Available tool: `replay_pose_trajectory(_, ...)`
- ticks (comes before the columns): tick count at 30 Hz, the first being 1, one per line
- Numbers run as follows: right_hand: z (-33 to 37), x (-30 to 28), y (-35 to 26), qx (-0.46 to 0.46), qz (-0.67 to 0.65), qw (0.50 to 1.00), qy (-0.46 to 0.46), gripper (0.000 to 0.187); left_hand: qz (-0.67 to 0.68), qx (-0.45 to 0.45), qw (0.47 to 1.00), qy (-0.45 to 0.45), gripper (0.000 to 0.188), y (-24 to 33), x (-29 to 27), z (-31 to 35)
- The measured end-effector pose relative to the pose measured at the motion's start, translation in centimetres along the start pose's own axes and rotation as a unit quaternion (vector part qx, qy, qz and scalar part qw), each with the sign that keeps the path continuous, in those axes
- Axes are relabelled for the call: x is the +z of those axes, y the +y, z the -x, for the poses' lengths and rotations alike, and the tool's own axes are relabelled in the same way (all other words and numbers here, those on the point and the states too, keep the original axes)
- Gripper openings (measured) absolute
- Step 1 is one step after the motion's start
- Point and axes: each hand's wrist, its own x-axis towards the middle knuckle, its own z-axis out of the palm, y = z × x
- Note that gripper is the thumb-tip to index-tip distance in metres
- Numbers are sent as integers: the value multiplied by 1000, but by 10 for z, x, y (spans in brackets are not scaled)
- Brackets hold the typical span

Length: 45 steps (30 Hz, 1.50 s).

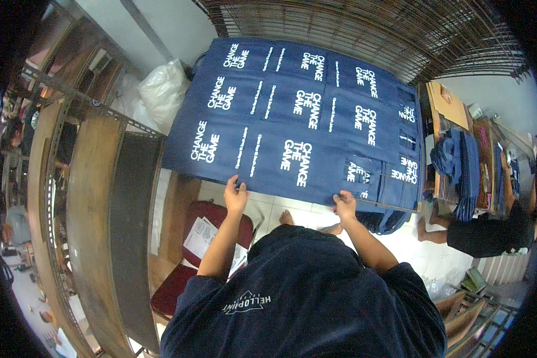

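Observation:
Navy fabric pieces (268,128) with white printed lettering lie in rows over the table in front of me. My left hand (235,196) is at the near edge of the fabric, left of the middle, its thumb and fingers closed on that edge. Farther right along the same edge, my right hand (344,206) pinches the fabric in a similar way. Beside it, smaller printed pieces (359,170) overlap at the table's right end. The fingertips of both hands are partly hidden at the cloth's edge.
A dark red chair (176,289) with printed papers (201,237) stands at my left. Wire racks (364,30) rise behind the table, near a white plastic bag (162,89). At right, another person (489,232) is beside a side table with stacked navy fabric (466,170).

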Motion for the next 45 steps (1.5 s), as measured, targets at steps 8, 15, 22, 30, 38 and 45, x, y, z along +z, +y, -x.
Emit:
replay_pose_trajectory(8, -1, 2, 13, -42, -15, 999, 4, 37, 38, 29, 999, 20, 36, -11, 2, -3)
replay_pose_trajectory(15, 10, 1, 2, -21, -17, 1000, 14, 42, 45, 39, 998, 23, 35, -15, 4, -2)
replay_pose_trajectory(22, 7, -4, 5, -54, 50, 994, 82, 44, 58, 10, 998, 20, 39, -9, 4, 1)
replay_pose_trajectory(30, 21, -28, 15, -189, 3, 979, 74, 38, -21, 67, 991, 111, 51, -3, -4, 15)
replay_pose_trajectory(38, 18, -102, 18, -214, -37, 960, 177, 33, -94, 128, 965, 209, 60, -14, -66, 6)
replay_pose_trajectory(45, -6, -170, -1, -234, -115, 916, 306, 31, -201, 152, 905, 344, 57, -59, -108, -1)
